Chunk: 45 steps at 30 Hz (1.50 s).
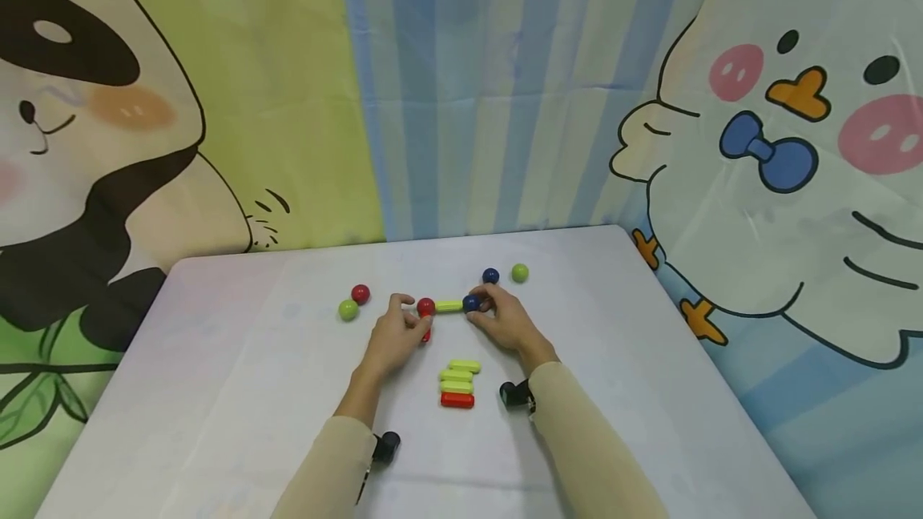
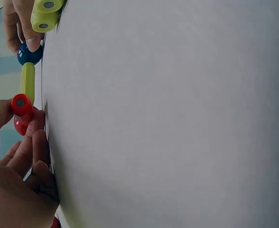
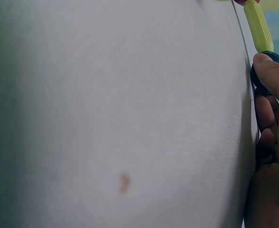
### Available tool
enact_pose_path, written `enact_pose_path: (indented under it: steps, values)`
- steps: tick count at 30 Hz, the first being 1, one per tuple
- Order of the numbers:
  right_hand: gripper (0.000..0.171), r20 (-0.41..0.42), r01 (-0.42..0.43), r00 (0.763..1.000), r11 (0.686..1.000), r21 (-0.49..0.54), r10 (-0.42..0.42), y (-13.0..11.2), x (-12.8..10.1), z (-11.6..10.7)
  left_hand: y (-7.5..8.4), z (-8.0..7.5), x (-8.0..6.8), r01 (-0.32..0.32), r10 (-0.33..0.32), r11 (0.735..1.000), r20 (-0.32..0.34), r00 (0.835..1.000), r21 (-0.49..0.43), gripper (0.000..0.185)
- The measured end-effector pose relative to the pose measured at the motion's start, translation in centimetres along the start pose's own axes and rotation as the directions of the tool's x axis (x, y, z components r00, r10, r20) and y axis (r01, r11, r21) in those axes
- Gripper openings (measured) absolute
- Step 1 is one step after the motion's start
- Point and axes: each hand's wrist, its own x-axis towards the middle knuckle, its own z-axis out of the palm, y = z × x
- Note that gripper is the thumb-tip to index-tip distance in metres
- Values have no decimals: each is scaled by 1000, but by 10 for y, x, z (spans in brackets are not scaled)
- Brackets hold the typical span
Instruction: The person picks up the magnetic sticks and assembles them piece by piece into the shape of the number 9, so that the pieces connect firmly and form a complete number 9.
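Note:
A yellow-green rod (image 1: 449,306) joins a red ball (image 1: 426,307) to a dark blue ball (image 1: 471,303). From the red ball a short red rod (image 2: 21,103) points toward me, a grey disc in its end. My left hand (image 1: 391,341) pinches this red rod close to the ball, thumb on one side and fingertips on the other. On the right, my right hand (image 1: 507,319) holds the blue ball between thumb and fingers, which hide part of it. The right wrist view shows the thumb lying over that blue ball (image 3: 259,78).
Nearer me, several yellow-green rods (image 1: 457,376) lie stacked in a column above a red rod (image 1: 457,400). A red ball (image 1: 360,294) and a green ball (image 1: 348,310) sit to the left. Another blue ball (image 1: 490,275) and green ball (image 1: 520,272) are farther back on the white table (image 1: 613,439).

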Motion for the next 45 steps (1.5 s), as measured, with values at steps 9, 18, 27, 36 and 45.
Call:
enact_pose_path:
  steps: [9, 18, 27, 36, 45]
  values:
    - [41, -39, 38, 999, 999, 7, -38, 0, 1, -1, 3, 4, 3, 4, -4, 1000, -10, 1000, 28, 53]
    - [42, -41, 24, 999, 1000, -5, -24, 0, -1, 4, 0, 2, -4, -2, 2, 1000, -11, 1000, 2, 56]
    - [43, -31, -6, 999, 1000, 17, 6, -2, -1, 4, -5, 1, -5, -2, 1, 999, -15, 1000, -39, 63]
    - [44, -75, -13, 997, 999, 30, 15, 6, -3, 2, -3, 10, -4, -26, 26, 998, -3, 1000, -63, 66]
    - [54, 2, 0, 1000, 998, 70, 0, -4, -3, -6, 8, -21, -7, -5, 5, 1000, 4, 1000, -2, 66]
